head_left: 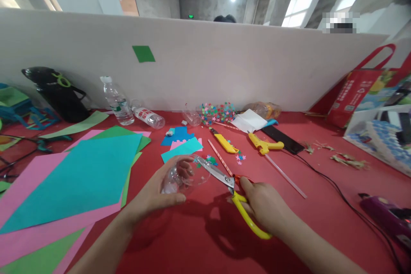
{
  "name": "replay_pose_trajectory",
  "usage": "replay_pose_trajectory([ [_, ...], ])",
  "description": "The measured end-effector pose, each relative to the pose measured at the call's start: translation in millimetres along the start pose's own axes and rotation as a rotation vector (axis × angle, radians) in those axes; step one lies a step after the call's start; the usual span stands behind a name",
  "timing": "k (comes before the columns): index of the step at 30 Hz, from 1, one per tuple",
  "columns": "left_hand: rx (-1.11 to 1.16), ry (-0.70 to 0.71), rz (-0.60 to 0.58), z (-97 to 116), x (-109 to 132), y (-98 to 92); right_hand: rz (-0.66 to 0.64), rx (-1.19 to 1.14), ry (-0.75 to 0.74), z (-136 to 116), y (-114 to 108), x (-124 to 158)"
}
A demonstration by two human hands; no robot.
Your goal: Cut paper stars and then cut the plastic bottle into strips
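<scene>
A head-worn camera looks down on a red table (199,244) where two bare hands are at work.

A short, rounded clear plastic bottle piece (192,174) is held down on the table by the left hand (157,195). The hand is curled around it, with the thumb laid along the near side and the fingers wrapped over the far side, where they can be seen through the plastic.

Just right of the clear plastic bottle piece, yellow-handled metal scissors (228,183) are gripped by the right hand (266,207), which is closed around the handle loops. The blades are pointed up and to the left and appear almost closed. Their tips are set against the right edge of the clear plastic bottle piece.

The cutting is judged to be at an early or middle stage. The piece looks already separated from a whole bottle, but no loose clear offcuts can be made out beside it. Whether the blades have bitten into the plastic cannot be told, so most of the trimming of its edge is judged to be left.

Left of the clear plastic bottle piece, large sheets of teal paper (80,175), pink paper (28,175) and green paper are spread overlapping. Behind it lie a yellow utility knife (224,142), a yellow glue gun (265,144), and a pile of coloured star confetti (216,112). Farther behind it, by a white partition wall (205,60), one clear water bottle (117,102) is stood upright and another is laid on its side.
</scene>
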State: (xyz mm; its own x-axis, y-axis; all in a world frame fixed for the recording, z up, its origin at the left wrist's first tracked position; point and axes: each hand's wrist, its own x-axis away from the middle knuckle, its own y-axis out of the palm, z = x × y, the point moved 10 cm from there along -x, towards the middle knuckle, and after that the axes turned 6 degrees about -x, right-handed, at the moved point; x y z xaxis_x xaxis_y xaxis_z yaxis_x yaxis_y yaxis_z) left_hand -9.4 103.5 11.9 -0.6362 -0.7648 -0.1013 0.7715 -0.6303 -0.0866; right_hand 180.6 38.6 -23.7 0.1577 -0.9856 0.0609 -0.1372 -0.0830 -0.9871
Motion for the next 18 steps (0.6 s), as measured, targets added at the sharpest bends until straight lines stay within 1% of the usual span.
replay_pose_trajectory([
  [6, -0.039, 0.047, -0.033, 0, -3, -8.0, 0.005, -0.009, 0.012, -1, -3, -1],
  [8, -0.015, 0.050, -0.004, 0, -4, -11.7, 0.013, -0.011, 0.017, -1, -4, -2],
  [11, -0.036, 0.025, 0.076, -1, -2, -15.9, 0.040, -0.019, 0.034, 0, -6, -1],
  [14, -0.070, 0.046, 0.115, 2, 0, -12.9, 0.054, -0.033, 0.047, 0, -8, 0],
  [18, -0.124, 0.065, 0.093, 1, 0, -4.1, 0.043, -0.026, 0.046, -2, -9, 2],
])
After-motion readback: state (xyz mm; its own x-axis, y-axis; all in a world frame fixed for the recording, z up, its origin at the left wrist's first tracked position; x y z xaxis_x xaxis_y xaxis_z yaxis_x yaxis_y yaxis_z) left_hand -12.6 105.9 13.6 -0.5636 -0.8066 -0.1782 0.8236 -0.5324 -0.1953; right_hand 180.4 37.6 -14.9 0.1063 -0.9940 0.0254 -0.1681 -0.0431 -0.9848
